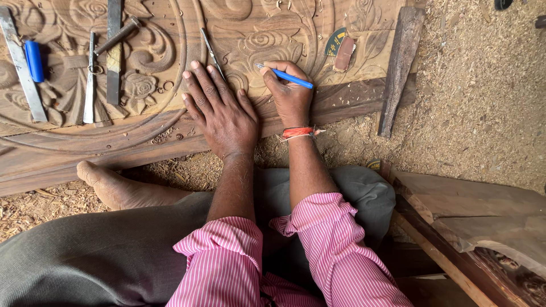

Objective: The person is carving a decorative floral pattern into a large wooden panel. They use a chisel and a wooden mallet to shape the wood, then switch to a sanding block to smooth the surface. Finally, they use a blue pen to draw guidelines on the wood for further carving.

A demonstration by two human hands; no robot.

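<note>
Sawdust-strewn ground, a carved wooden panel [170,51] lying across it. Right hand [291,96] resting on the panel's lower edge, fingers [278,71] closed around a blue pen [287,75], tip pointing left over a carved rose. Left hand [219,108] just beside, fingers [196,79] spread and pressed flat on the wood, holding nothing. Thin metal chisel [211,52] lying just beyond the left fingertips. Further chisels [90,79] well to the left.

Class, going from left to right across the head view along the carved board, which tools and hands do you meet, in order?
Flat steel ruler → blue cylindrical marker → slim metal chisel → left hand → right hand holding blue pen → dark wooden wedge.
</note>
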